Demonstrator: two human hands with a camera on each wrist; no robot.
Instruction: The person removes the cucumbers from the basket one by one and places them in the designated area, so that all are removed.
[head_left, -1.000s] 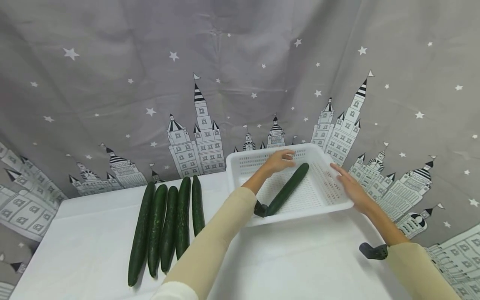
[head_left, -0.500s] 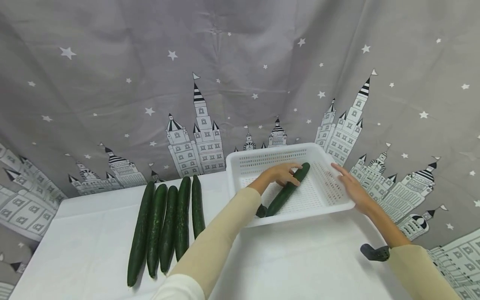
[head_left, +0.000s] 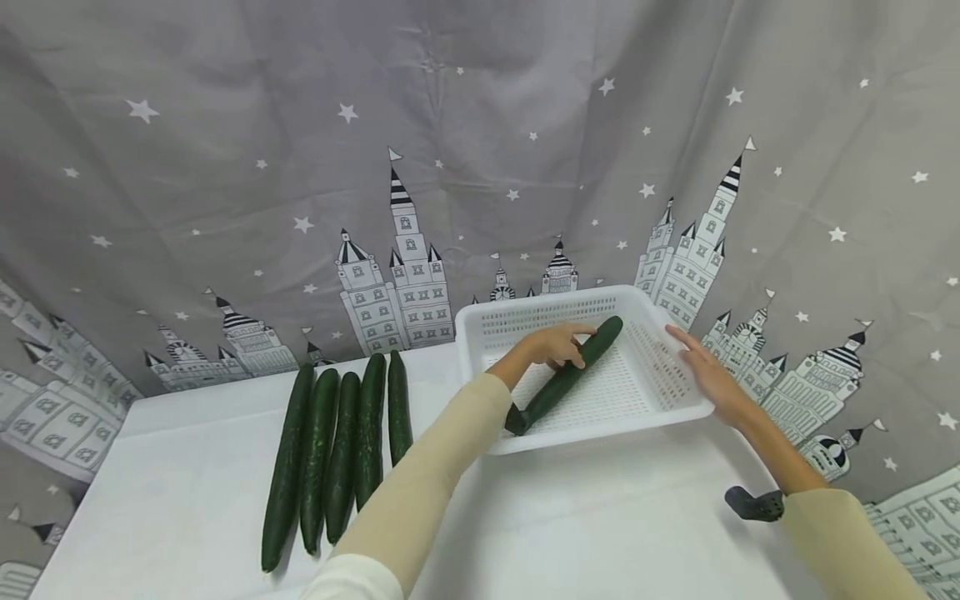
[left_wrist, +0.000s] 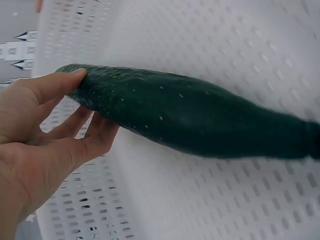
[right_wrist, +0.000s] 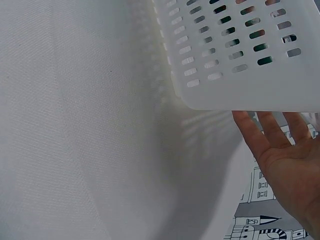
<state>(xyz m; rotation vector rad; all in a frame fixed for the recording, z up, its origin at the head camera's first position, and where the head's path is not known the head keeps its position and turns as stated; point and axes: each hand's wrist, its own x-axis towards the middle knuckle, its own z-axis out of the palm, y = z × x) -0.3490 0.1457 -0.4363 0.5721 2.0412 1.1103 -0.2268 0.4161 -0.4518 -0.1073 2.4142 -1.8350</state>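
In the head view, my left hand [head_left: 551, 343] reaches into the white perforated basket [head_left: 600, 432] and holds a dark green cucumber [head_left: 553, 392] lying diagonally in it. Close up in the left wrist view, fingers and thumb pinch one end of the cucumber [left_wrist: 190, 117]; its other end runs out of frame to the right. My right hand [head_left: 708, 375] is at the basket's right side. Its fingers look nearly straight in the right wrist view, their tips hidden behind the basket [right_wrist: 240, 90].
Several cucumbers [head_left: 326, 458] lie side by side on the white tablecloth [head_left: 187, 492], left of the basket; my left sleeve [head_left: 420, 483] partly covers them. Close behind the table hangs a grey curtain [head_left: 480, 108] printed with castles and stars.
My left hand has come down from above the cucumber and taken hold of it. The cucumber's far end has shifted slightly up in the view. My right hand stays beside the basket.
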